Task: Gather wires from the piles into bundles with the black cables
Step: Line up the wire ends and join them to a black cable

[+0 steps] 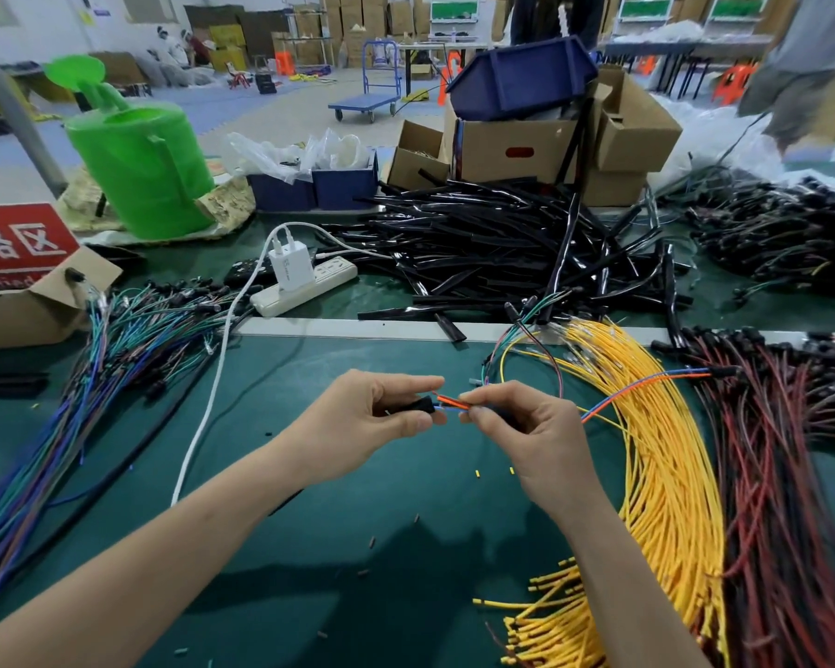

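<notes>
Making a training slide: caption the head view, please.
Over a green mat, left hand grips a black cable; right hand pinches orange and blue wires at its end.

Reaching in from near table (382, 523) edge, both forearms bare. Pinching black cable (418, 405) in left hand (372, 417), wires (454, 404) in right hand (526, 426), close beside left.

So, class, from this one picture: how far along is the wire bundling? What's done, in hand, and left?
Done: no finished bundle can be told for sure. In hand: the left hand holds a short black cable while the right hand pinches orange and blue wires at its end. Left: large piles of yellow wires, red and black wires, blue-green wires and the black cable heap remain.
</notes>
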